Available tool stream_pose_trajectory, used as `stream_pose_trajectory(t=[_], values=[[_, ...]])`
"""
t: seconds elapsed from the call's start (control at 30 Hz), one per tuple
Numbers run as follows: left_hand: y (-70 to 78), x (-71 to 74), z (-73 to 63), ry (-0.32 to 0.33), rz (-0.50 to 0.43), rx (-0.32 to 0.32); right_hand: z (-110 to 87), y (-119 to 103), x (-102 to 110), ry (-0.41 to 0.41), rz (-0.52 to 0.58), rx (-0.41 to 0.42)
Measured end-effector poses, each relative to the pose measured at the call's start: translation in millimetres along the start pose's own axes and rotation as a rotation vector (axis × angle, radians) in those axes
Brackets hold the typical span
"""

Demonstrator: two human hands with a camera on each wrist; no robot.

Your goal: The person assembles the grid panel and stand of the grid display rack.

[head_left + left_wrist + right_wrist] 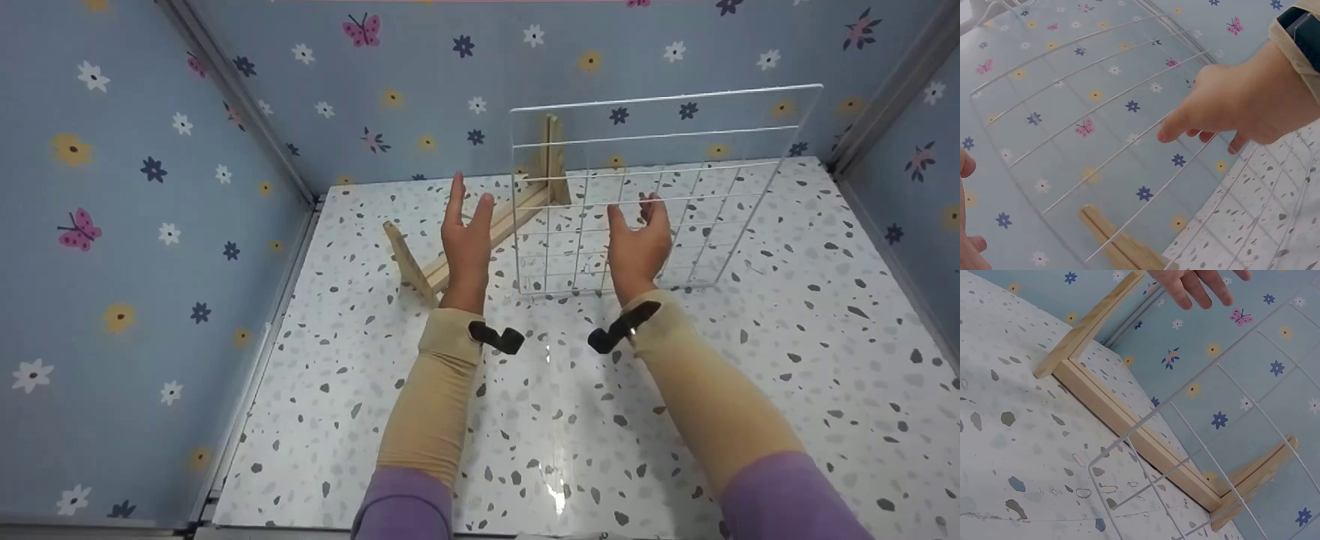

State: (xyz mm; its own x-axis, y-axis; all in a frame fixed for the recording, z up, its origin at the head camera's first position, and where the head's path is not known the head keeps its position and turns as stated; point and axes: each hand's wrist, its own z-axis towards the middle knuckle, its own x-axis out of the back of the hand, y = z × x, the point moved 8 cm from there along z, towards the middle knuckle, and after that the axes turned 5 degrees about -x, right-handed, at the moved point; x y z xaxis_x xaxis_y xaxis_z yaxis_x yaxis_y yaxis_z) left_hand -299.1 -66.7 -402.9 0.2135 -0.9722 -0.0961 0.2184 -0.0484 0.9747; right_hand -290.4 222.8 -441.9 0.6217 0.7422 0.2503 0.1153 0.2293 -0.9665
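Beige-cuffed right hand (639, 244): thumb and fingers curled, gripping the white rectangular wire grid (697, 198).
Grid: raised on edge, spreading from the right hand toward 12 and 2 o'clock.
Beige-cuffed left hand (466, 240): at the right hand's 9 o'clock, fingers extended, holding nothing, near the grid's side edge.
Pale wooden stand with two grooved uprights (521, 214): at 10 o'clock from the right hand, its far upright seen through the grid.
White grey-speckled worktop (337, 420): beneath the stand.
Blue flowered wall panel (420, 67): beyond, toward 12 o'clock.

Wire grid (697, 198) in way at right fingers (657, 214); wooden stand (510, 221) near left fingers (455, 199); gap between forearms (429, 401)
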Motion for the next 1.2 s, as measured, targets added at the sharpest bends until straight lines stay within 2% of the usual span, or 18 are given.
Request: stream_pose_trajectory(t=[0.23, 0.4, 0.53, 0.63, 0.77, 0.87, 1.03, 1.2], values=[[17.4, 27.0, 8.9, 0.065, 0.004, -0.06, 1.8, -3.7, 2.9, -0.004, -0.001, 0.025], [24.2, 47.4, 13.5, 0.154, 0.012, -0.074, 4.1, -3.6, 5.0, 0.004, -0.025, 0.028], [22.0, 63.0, 15.2, 0.225, 0.077, -0.047, 6.0, -2.1, 6.7, 0.007, -0.036, 0.014], [18.8, 73.5, 17.0, 0.264, 0.155, -0.059, 7.0, -1.7, 7.8, 0.006, -0.029, 0.01], [12.4, 86.3, 20.9, 0.311, 0.265, -0.115, 8.1, -1.0, 9.0, -0.001, -0.018, 0.005], [2.2, 95.2, 24.1, 0.335, 0.318, -0.12, 8.0, -0.6, 10.0, -0.009, -0.014, 0.001], [-20.0, 108.9, 25.2, 0.355, 0.322, -0.054, 6.5, 0.0, 9.9, -0.024, 0.005, -0.008], [-40.3, 114.5, 22.0, 0.333, 0.235, 0.042, 7.2, 2.2, 10.0, -0.022, 0.01, -0.019]])
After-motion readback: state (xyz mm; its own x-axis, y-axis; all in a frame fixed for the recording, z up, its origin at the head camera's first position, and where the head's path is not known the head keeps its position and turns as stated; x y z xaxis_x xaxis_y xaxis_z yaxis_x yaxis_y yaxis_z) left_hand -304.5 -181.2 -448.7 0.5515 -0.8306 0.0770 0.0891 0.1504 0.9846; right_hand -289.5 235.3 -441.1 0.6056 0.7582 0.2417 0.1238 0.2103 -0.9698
